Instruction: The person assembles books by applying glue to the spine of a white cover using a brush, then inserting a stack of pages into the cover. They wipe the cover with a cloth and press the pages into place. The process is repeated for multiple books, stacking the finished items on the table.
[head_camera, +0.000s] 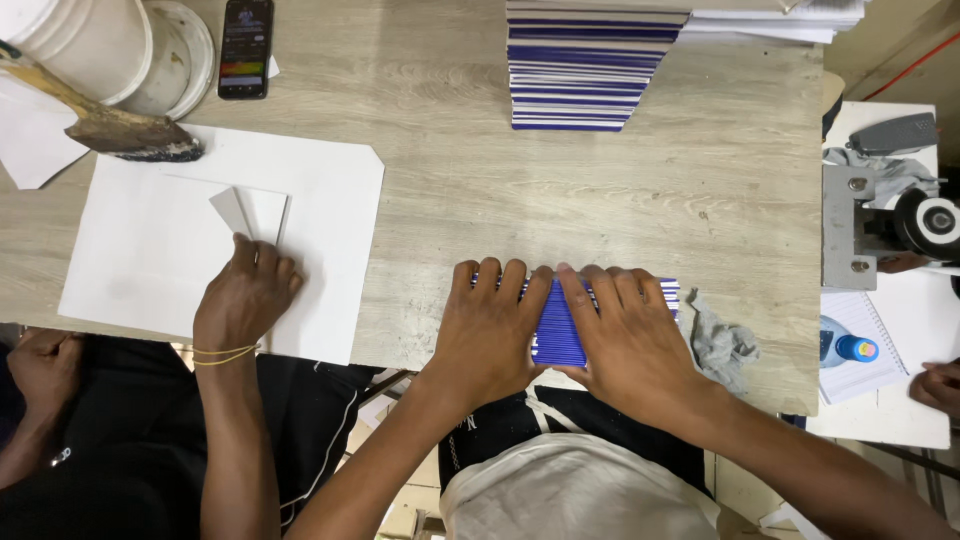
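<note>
Blue-and-white stack of thin booklets (560, 335) lies under both flat pressing hands, left (487, 330), right (630, 340), long axis crosswise

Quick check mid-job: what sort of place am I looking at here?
Likely a small bookbinding or print workshop. Both hands, left hand and right hand, press on a blue booklet stack; a taller stack stands behind, and a glue-caked brush lies by a bucket.

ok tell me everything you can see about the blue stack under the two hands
The blue stack is a low pile of thin blue-and-white booklets, seemingly paper, lying flat at the near edge of the wooden table. The left hand and right hand press flat on top, covering most of it. A grey rag lies beside it.
</note>
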